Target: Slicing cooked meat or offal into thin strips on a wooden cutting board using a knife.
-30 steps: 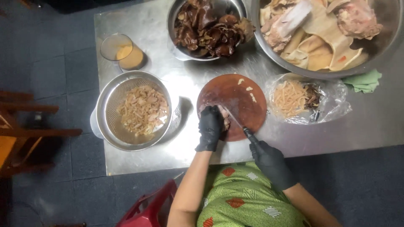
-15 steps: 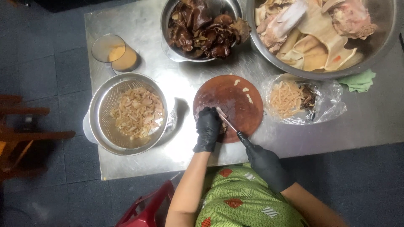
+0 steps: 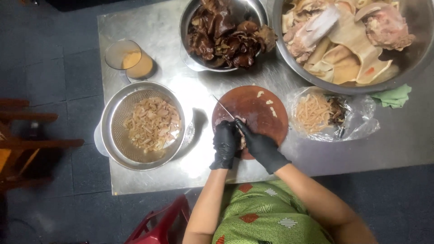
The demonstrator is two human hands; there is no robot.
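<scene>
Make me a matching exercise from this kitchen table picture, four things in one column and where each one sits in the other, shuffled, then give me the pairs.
Things:
1. colander
2. knife
3. plastic bag
4. green cloth

Places:
A. right of the round board, holding pale strips
B. left of the board, filled with pale chopped pieces
C. at the table's right edge, beside the biggest bowl
D. over the board, held by the right hand

Pairs: 1-B, 2-D, 3-A, 4-C
</scene>
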